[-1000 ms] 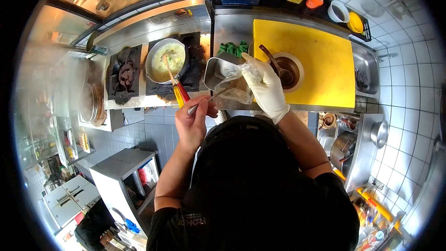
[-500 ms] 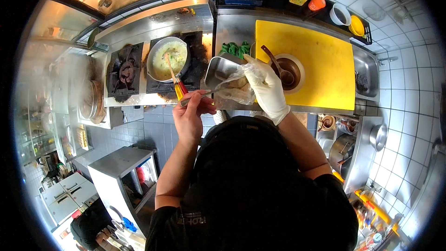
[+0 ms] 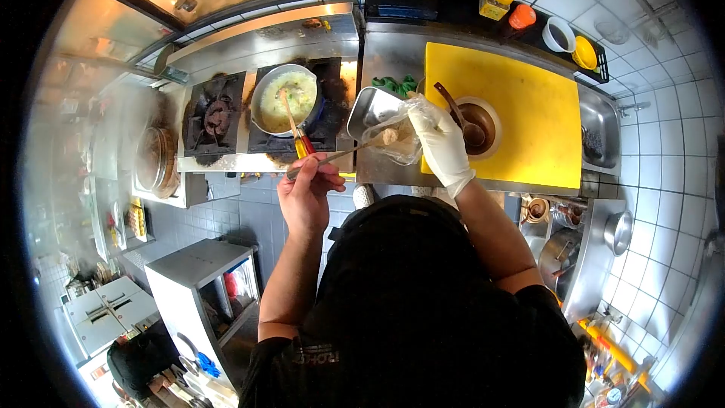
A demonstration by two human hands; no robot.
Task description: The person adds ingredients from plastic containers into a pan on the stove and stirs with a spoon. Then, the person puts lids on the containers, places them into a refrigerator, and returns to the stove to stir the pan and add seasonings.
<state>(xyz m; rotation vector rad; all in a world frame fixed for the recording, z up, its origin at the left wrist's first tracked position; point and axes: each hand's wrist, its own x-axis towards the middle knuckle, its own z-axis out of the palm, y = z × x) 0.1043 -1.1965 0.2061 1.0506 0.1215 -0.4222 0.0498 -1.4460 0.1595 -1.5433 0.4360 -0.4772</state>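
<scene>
My bare left hand [image 3: 308,189] is closed around a thin metal utensil [image 3: 334,158], whose far end reaches the mouth of a clear plastic bag [image 3: 405,153]. That end is too unclear to name. In my gloved right hand [image 3: 442,149] the bag is gripped by its upper part, and a pale, lumpy food [image 3: 390,136] shows inside. Just behind the bag sits a rectangular metal container [image 3: 367,111], partly covered by it. To the left, a pot [image 3: 260,122] of pale yellow-green food stands on the stove with a wooden utensil [image 3: 290,114] in it.
A yellow cutting board [image 3: 536,121] bears a round brown bowl [image 3: 489,127] with a wooden ladle [image 3: 474,134]. Green leaves [image 3: 394,85] lie behind the container. A bare burner [image 3: 217,117] is left of the pot, a sink [image 3: 602,140] far right. Another person [image 3: 143,363] is at lower left.
The view has shifted, moving the scene slightly right and down. The bag looks more spread, with its food more visible. Both hands keep their holds.
</scene>
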